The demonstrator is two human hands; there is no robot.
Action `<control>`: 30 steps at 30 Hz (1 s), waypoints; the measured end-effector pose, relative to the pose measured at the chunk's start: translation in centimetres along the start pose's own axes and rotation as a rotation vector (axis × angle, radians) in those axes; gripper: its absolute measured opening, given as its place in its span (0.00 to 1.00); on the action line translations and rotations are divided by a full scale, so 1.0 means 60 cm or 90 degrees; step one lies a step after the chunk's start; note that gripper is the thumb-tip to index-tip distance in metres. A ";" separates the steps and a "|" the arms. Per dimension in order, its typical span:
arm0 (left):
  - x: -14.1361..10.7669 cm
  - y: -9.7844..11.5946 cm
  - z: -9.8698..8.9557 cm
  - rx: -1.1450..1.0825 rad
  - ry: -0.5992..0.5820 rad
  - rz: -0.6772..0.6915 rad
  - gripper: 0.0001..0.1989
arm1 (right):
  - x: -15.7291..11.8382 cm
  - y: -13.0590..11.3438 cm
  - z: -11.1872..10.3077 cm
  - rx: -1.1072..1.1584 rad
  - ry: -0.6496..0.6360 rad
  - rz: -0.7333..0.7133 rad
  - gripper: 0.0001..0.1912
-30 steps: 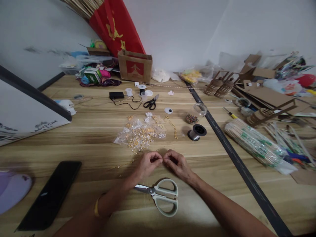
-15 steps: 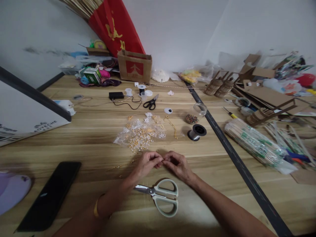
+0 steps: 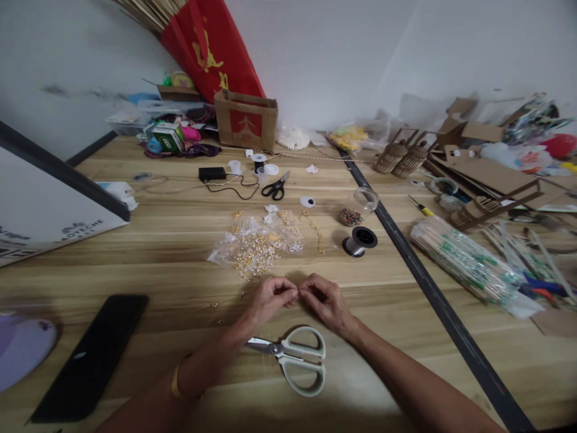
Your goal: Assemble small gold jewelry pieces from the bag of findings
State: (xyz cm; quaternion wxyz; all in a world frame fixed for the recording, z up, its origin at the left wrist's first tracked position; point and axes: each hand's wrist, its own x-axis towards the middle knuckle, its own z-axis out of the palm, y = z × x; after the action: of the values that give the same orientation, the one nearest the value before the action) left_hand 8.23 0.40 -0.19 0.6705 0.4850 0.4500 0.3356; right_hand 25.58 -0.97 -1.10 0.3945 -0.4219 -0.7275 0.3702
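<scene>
My left hand (image 3: 271, 297) and my right hand (image 3: 325, 300) meet fingertip to fingertip above the wooden table (image 3: 171, 252). Both are closed in a pinch, and whatever lies between the fingers is too small to make out. Just beyond them spreads a heap of gold and clear beads (image 3: 256, 255) on plastic bags. A thin gold chain (image 3: 216, 304) lies left of my left hand. Closer to me, pale-handled scissors (image 3: 288, 355) rest with their blades pointing left, partly behind my left wrist. A gold chain (image 3: 315, 231) lies farther back.
A spool of wire (image 3: 359, 242) and a jar of beads (image 3: 351, 216) stand right of the heap. Black scissors (image 3: 276, 187) lie behind it. A black phone (image 3: 92, 358) is at left; bundled sticks in plastic (image 3: 469, 258) lie at right.
The hands stay in nearly the same place; only the fingertips shift slightly, with the right fingers a little higher. Things on the table have not moved.
</scene>
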 end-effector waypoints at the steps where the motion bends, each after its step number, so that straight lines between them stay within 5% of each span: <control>1: 0.000 0.000 0.000 0.002 0.000 0.000 0.09 | 0.000 0.000 0.000 0.003 0.001 0.005 0.06; 8: 0.001 -0.005 -0.001 0.025 0.004 0.026 0.06 | -0.001 0.000 0.000 0.024 -0.003 0.032 0.06; 17: 0.001 0.003 -0.001 -0.020 0.010 0.000 0.08 | -0.001 0.006 0.008 0.247 -0.002 0.154 0.12; 30: -0.003 0.009 0.000 -0.059 0.025 0.004 0.10 | -0.001 0.008 0.012 0.335 0.027 0.163 0.15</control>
State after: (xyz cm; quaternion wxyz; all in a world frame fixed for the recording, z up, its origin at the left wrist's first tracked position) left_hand 8.17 0.41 0.36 0.6826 0.4480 0.4454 0.3674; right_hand 25.09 -0.97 -1.85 0.4554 -0.4012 -0.5392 0.5839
